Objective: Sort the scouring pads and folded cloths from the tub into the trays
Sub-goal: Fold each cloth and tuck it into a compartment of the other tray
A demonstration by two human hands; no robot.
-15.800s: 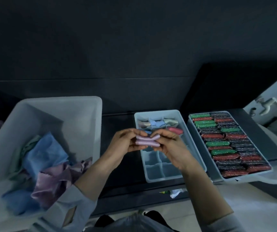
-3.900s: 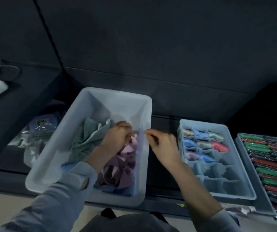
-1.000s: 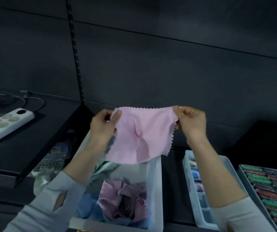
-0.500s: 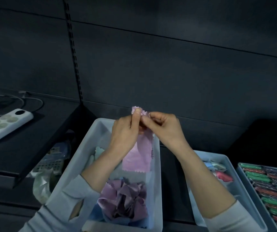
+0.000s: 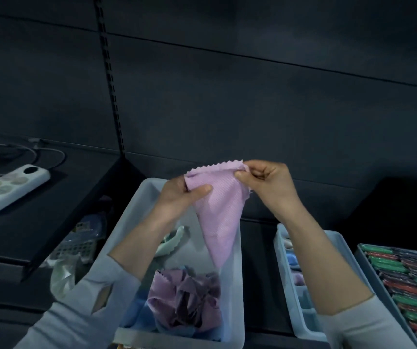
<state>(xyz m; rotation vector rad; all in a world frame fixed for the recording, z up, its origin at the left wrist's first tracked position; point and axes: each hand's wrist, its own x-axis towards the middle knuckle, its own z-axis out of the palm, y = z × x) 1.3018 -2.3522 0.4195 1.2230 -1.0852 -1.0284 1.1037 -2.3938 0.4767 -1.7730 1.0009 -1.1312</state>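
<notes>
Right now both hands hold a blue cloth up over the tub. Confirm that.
Not quite: the head view shows the cloth is pink, not blue. The left hand and right hand do hold it up over the tub.

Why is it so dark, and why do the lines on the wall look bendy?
Head view: dim light leaves the back wall nearly black; only the pink cloth, both hands and the pale tub show clearly. The wide-angle lens bends the shelf rail. The scouring pads at the edge look smeared.

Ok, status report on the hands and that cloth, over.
Left hand and right hand both pinch the pink cloth, held above the tub. Nothing in the way.
</notes>
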